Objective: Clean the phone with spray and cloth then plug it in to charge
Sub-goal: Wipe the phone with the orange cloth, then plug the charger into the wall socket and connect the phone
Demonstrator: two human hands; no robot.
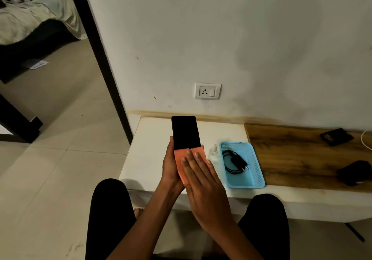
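Observation:
A black phone (185,132) is held upright above the white table (149,149), screen towards me. My left hand (170,166) grips its lower half from the left and behind. A pink cloth (180,160) covers the phone's lower part, and my right hand (203,177) lies flat on the cloth, fingers straight and pressed against it. A small clear spray bottle (213,153) stands on the table just right of my hands. A black charger with coiled cable (236,162) lies in a blue basket (255,179). A white wall socket (207,91) sits above the table.
A wooden board (291,159) lies on the right part of the table with two dark objects (336,136) (355,172) on it. My knees are below the table's front edge. A dark door frame (100,58) and a bed (30,18) are at left.

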